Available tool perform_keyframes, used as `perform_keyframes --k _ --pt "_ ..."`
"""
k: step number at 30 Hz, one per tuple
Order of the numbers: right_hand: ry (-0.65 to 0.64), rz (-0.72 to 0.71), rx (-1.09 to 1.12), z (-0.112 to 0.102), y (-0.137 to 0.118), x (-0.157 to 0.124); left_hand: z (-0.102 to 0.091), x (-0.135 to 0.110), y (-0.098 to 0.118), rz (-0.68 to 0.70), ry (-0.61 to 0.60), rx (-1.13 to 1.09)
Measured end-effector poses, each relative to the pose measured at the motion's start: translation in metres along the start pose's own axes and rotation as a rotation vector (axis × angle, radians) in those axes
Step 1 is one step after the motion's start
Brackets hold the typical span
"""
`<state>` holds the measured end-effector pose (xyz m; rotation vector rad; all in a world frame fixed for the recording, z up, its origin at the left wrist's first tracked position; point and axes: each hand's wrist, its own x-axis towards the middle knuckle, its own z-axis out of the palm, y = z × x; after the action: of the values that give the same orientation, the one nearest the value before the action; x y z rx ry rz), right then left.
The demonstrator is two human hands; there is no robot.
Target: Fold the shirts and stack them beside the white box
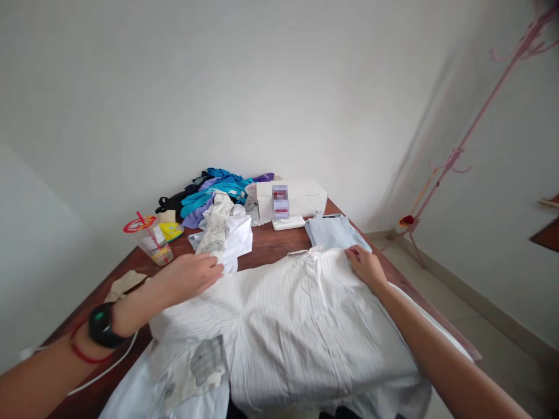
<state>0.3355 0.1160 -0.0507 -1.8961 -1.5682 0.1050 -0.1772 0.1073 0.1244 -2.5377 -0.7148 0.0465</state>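
A white, finely striped button-up shirt (282, 326) lies spread over the table, its collar at the far side and its lower part reaching the near edge. One sleeve is folded down on the left and bears a grey printed patch. My left hand (192, 278) is closed at the shirt's upper left edge, near the sleeve top, with the fingers together on the cloth. At the other shoulder, right of the collar, my right hand (365, 265) pinches the fabric. Its fingertips are close to a folded light-blue garment (334, 231).
Behind lie a heap of blue, purple and black clothes (231, 186) and white garments (238, 230). A white box (301, 198) stands by the wall. At left are a plastic cup with a straw (154, 241) and a white cable (105, 372). A pink coat stand (449, 160) rises at right.
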Motion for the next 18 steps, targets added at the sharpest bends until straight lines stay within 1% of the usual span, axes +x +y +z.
perform_keyframes --k 1,3,6,8,11,14,16,18 --pt "-0.004 0.001 0.002 0.0 0.0 0.0 -0.002 0.016 0.01 0.074 -0.001 -0.002" --pt "-0.015 0.003 0.008 -0.001 0.0 -0.001 -0.001 0.048 0.028 0.206 0.054 -0.01" --pt "-0.026 0.013 0.012 -0.002 -0.002 -0.001 0.011 0.087 0.047 0.408 0.126 -0.034" --pt "-0.025 0.021 0.019 -0.002 -0.002 -0.001 0.022 0.106 0.056 0.512 0.148 -0.038" --pt "-0.027 0.024 0.034 -0.002 -0.001 0.0 0.038 0.123 0.065 0.617 0.234 -0.039" --pt "-0.033 0.029 0.048 0.0 0.002 0.0 0.053 0.131 0.072 0.665 0.32 -0.055" --pt "-0.035 0.034 0.051 0.0 0.003 0.001 0.062 0.133 0.077 0.663 0.328 -0.083" --pt "-0.036 0.036 0.051 0.001 0.003 0.001 0.071 0.133 0.081 0.616 0.3 -0.13"
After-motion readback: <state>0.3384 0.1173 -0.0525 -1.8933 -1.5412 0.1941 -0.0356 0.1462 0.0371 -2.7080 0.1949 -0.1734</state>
